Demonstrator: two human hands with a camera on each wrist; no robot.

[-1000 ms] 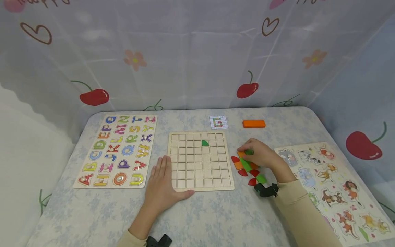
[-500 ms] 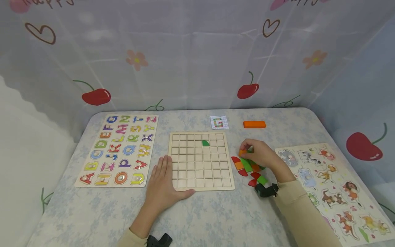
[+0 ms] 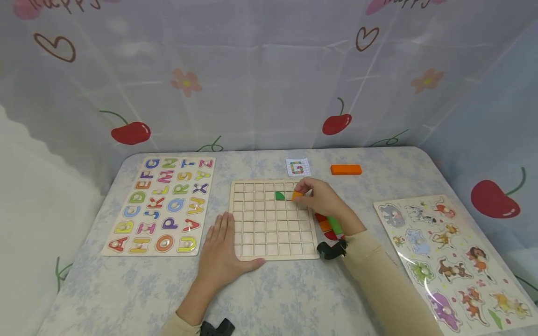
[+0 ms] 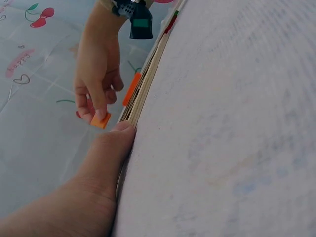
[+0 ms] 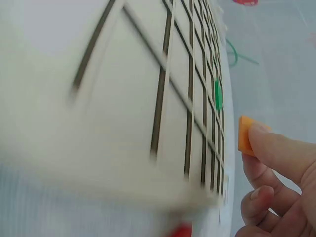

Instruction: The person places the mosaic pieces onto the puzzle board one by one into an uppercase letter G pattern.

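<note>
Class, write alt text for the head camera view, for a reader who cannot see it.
A person's right hand pinches a small orange piece over a wooden grid board, beside a green piece already set in it. The left hand rests flat at the board's near left corner, with an alphabet puzzle further left.

A table [image 3: 294, 298] is standing under a pale blue-grey cloth with a faint floral print, its far corners rounded. A translucent curtain [image 3: 260, 79] is hanging close behind it and wrapping round both sides (printed with red cherries, brown hearts and peach flowers), creased into squares. Soft, even light is coming through the fabric. To the left, a plain white surface [image 3: 38, 224] is showing beside the table's edge.
</note>
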